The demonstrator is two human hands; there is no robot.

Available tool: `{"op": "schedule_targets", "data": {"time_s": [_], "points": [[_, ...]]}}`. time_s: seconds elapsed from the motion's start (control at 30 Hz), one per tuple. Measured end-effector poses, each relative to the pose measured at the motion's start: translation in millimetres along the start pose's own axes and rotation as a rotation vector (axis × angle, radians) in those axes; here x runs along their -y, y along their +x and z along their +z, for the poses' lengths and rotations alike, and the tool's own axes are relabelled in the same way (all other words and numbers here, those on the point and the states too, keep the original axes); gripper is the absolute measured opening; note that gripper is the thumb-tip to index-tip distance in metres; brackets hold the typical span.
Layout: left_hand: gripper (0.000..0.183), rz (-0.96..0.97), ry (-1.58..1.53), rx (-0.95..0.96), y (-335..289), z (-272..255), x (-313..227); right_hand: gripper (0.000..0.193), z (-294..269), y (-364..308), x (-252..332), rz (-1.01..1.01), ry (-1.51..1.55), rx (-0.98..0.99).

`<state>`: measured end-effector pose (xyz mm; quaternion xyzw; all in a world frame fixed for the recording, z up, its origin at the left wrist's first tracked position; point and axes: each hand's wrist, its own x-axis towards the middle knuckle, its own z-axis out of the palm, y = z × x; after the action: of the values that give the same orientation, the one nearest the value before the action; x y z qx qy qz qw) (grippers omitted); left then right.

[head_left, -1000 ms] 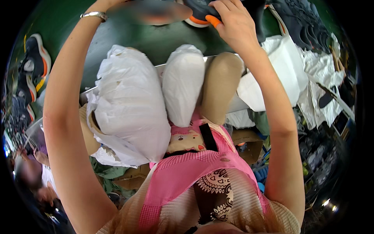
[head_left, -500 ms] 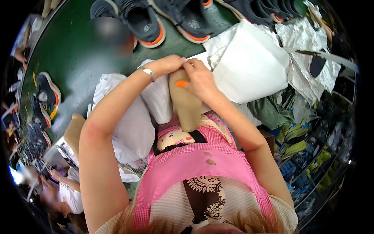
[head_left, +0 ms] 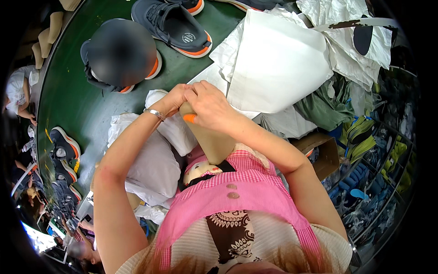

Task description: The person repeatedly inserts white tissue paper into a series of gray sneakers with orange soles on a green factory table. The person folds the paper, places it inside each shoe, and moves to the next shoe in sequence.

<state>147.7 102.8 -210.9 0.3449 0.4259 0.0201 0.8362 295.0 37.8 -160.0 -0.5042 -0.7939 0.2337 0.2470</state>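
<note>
A beige foot-shaped shoe form [head_left: 212,141] stands tilted in front of my body, its lower end against my pink apron [head_left: 196,194]. My right hand [head_left: 210,106] is closed round its upper end. An orange covering shows on one finger or thumb of that hand, pressed to the form. My left hand [head_left: 173,99], with a silver bracelet at the wrist, meets it at the form's top; its fingers are bent and pinched together. What lies between the fingertips is hidden. White paper-wrapped bundles [head_left: 153,162] lie beside my left forearm.
Dark grey shoes with orange-edged soles [head_left: 182,32] stand on the green belt [head_left: 102,109]. A stack of white paper sheets [head_left: 280,64] lies to the right. Beyond it hang crumpled paper and green plastic [head_left: 326,102]. A cardboard box [head_left: 321,155] and racks of bagged things fill the right side.
My head view has shifted, so shoes and paper sit differently in the picture. Both hands remain together at the form's upper end, which leans more to the left now.
</note>
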Motion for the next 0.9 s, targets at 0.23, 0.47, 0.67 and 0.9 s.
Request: {"op": "schedule_targets", "data": {"time_s": [0.23, 0.47, 0.67, 0.9], "points": [[0.039, 0.050, 0.016, -0.436, 35.3, -39.5, -2.2, 0.039, -16.5, -2.2, 58.2, 0.080, 0.444, 0.267], [0.040, 0.030, 0.604, -0.550, 44.7, -26.7, -12.3, 0.030, -78.0, -7.2, -27.1, 0.444, 0.815, 0.083], [0.039, 0.529, 0.531, -0.350, 2.2, 70.0, -81.6, 0.023, -104.8, -20.4, -90.3, 0.541, 1.113, -0.213], [0.039, 0.577, 0.715, -0.255, 65.6, 107.8, -172.9, 0.031, -114.3, -39.4, -154.1, 0.455, 0.219, -0.524]]}}
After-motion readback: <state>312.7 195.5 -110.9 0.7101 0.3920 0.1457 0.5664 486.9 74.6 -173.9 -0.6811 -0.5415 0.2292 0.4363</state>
